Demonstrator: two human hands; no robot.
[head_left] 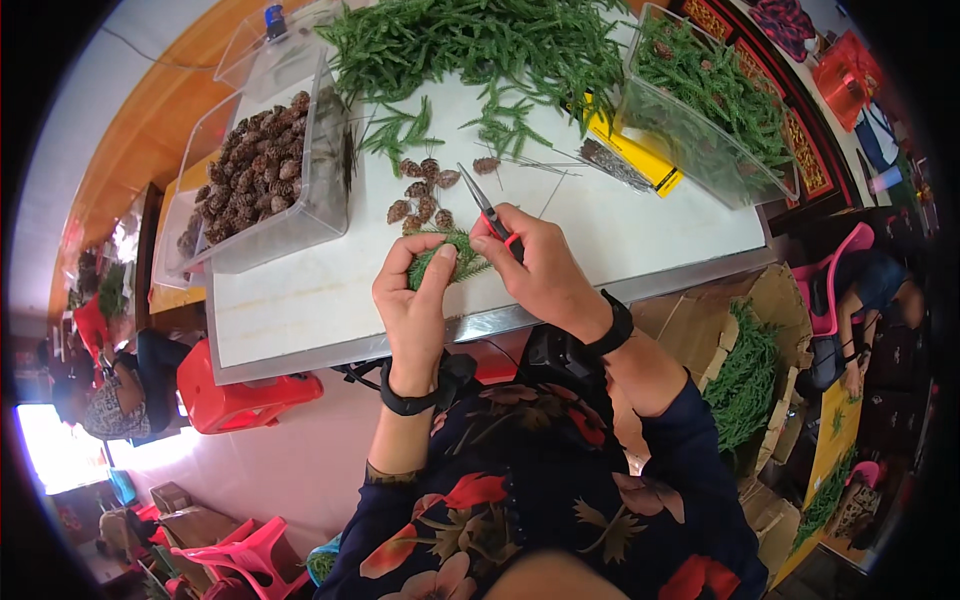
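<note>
Over the table's near edge, my left hand (pixel 412 305) is closed on a green artificial sprig (pixel 464 258), pinched between thumb and fingers. My right hand (pixel 548 262) holds needle-nose pliers (pixel 481 196) with red and black handles in its palm, their jaws pointing up and away. Its thumb and forefinger are at the sprig's right side; whether they also pinch a wire there is too small to tell. Just beyond my hands lies a small group of brown pinecones (pixel 426 189), some with thin wire stems.
A clear bin of pinecones (pixel 258 165) stands at the left. Green sprigs (pixel 480 45) are heaped at the far side, and another clear bin (pixel 735 185) holds more. A yellow packet (pixel 650 165) lies beside thin wires. A cardboard box (pixel 790 400) of greenery stands right; a red stool (pixel 235 395) left.
</note>
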